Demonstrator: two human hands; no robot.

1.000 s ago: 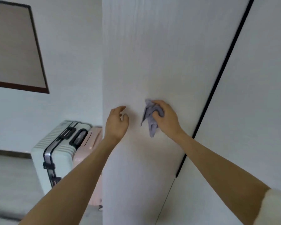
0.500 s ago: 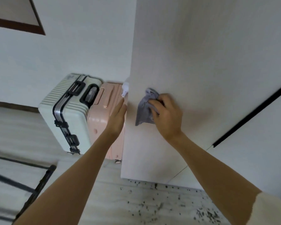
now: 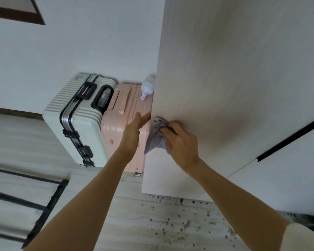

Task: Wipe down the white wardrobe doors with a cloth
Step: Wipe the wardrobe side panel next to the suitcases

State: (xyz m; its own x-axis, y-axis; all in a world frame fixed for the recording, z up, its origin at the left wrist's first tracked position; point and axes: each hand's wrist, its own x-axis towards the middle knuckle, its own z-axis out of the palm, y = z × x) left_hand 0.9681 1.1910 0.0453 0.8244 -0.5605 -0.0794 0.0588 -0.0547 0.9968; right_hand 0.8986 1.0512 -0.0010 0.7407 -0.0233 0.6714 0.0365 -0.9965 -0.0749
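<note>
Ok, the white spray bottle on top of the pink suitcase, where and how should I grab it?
Grip the spray bottle round its body, coming from the left. It seems to lie on its side on the pink suitcase with the nozzle toward you, and the wardrobe door hides its right side, so only the left and top are free.

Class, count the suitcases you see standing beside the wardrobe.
2: a cream suitcase on the left, and a pink suitcase between it and the wardrobe door, partly hidden.

Grey cloth (image 3: 155,140), pink suitcase (image 3: 123,120).
</note>
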